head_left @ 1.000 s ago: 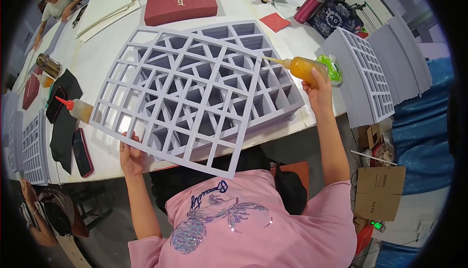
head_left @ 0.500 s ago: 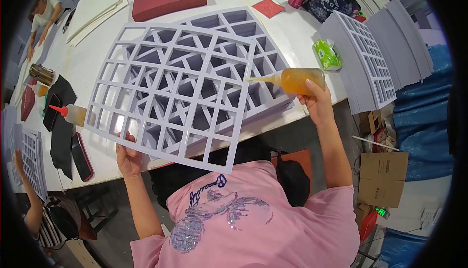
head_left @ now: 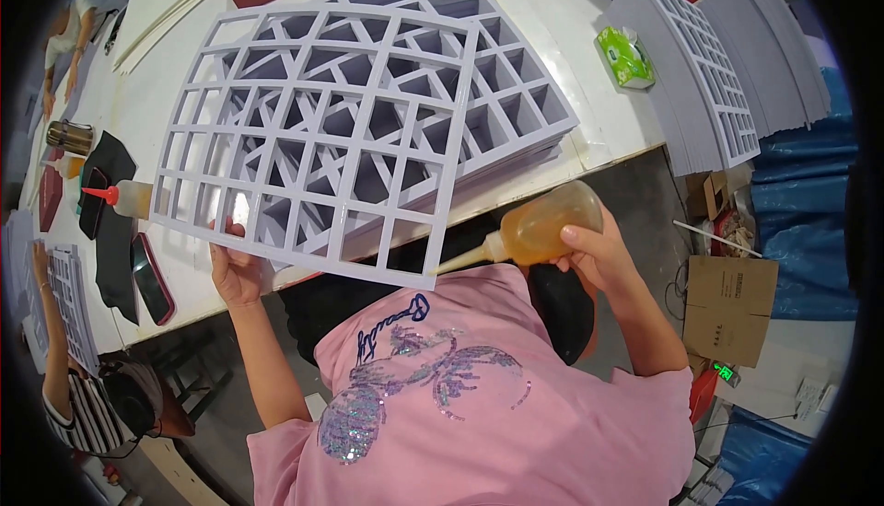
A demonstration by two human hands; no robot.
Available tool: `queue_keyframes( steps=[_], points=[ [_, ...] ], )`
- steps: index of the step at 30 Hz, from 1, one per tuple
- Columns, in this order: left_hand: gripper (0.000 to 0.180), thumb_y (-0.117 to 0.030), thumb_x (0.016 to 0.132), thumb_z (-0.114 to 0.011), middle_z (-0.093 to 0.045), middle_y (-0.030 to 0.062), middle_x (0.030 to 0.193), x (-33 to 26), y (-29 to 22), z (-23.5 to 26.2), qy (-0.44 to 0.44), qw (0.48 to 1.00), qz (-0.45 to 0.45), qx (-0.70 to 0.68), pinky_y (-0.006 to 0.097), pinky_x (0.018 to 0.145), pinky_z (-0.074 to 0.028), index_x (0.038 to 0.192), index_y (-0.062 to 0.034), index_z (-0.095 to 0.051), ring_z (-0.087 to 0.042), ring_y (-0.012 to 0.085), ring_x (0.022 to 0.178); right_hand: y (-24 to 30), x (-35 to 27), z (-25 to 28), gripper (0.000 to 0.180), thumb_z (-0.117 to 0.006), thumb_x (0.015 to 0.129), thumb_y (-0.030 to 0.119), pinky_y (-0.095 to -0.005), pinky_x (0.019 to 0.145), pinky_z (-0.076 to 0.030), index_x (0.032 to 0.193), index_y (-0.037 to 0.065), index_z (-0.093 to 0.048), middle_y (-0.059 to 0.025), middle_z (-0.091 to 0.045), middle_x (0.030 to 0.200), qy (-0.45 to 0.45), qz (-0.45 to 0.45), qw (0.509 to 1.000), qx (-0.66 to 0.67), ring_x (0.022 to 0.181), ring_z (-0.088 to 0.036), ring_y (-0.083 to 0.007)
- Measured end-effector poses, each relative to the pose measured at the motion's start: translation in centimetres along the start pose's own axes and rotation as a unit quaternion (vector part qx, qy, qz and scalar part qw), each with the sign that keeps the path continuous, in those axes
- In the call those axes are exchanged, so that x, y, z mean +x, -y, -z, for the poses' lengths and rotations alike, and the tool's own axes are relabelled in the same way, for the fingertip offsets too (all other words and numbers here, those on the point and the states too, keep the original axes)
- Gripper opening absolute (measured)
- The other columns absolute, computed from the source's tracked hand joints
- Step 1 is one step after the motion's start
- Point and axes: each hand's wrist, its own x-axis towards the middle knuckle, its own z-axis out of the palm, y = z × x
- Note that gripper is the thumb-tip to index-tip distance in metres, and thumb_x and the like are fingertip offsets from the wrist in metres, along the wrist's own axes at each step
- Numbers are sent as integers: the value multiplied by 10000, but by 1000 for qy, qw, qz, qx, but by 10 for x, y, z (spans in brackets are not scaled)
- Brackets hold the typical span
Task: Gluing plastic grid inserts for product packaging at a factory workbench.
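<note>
1. Two hands work on one thing: a flat lavender lattice panel [head_left: 313, 138], held up off the white table [head_left: 589, 110] and tilted, its near edge toward the person's chest.
2. The left hand [head_left: 238, 267] is clamped on the panel's near-left corner, thumb on top and fingers hidden underneath.
3. The right hand [head_left: 594, 253] is closed around an amber squeeze bottle [head_left: 543, 230], which lies almost level, well to the right of the panel's near-right corner.
4. The bottle's long axis points left: its tapered nozzle [head_left: 460, 262] reaches back to that near-right corner and seems to touch the panel's edge there, though I cannot tell for certain.
5. So the panel lies up and to the left of the right hand, directly above the left hand; the left hand carries it, and only the right hand's nozzle meets it.
6. Beyond and beneath the panel, a stack of like lattice panels [head_left: 516, 92] lies on the table.
7. Left of the panel stand a second glue bottle with a red tip [head_left: 124, 197] and a phone [head_left: 152, 278] on a dark cloth.
8. Right of the panel, further grey lattice sheets [head_left: 709, 73] are stacked past the table's end, with a green packet [head_left: 624, 53] before them.
9. Another person's arm [head_left: 51, 322] shows at the far left, below the panel's level.
</note>
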Motion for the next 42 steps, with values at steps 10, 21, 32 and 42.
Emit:
queue_keyframes(
  steps=[10, 21, 32, 42],
  points=[
    [376, -174, 910, -519, -542, 97, 1231, -1, -1, 1, 2, 1000, -6, 4, 409, 954, -430, 1276, -107, -465, -530, 215, 1102, 8, 80, 26, 533, -595, 822, 331, -225, 489, -446, 1254, 58, -442, -133, -542, 1147, 168, 47, 943, 282, 864, -561, -168],
    [375, -196, 934, -482, -547, 109, 1214, 1, 6, -8, 1, 999, -28, -27, 406, 909, -471, 1300, -124, -445, -543, 230, 1099, 15, 167, 11, 597, -570, 850, 369, -224, 555, -414, 1282, 4, -379, -172, -489, 1120, 216, 216, 773, 556, 700, -456, -147],
    [378, -110, 882, -552, -481, 210, 1269, 13, -35, -42, 3, 996, -33, -83, 332, 735, -570, 1249, -77, -467, -545, 221, 1111, 7, 163, 13, 599, -571, 857, 384, -236, 560, -402, 1306, 45, -364, -149, -473, 1184, 201, 233, 790, 531, 714, -447, -146],
    [373, -65, 900, -503, -492, 58, 1273, 212, 5, -191, 71, 983, -124, 112, 359, 927, -419, 1259, -137, -438, -501, 176, 1136, 8, 161, 13, 617, -563, 857, 406, -223, 521, -415, 1287, 9, -370, -165, -502, 1138, 234, 229, 771, 547, 730, -482, -147]
  ],
)
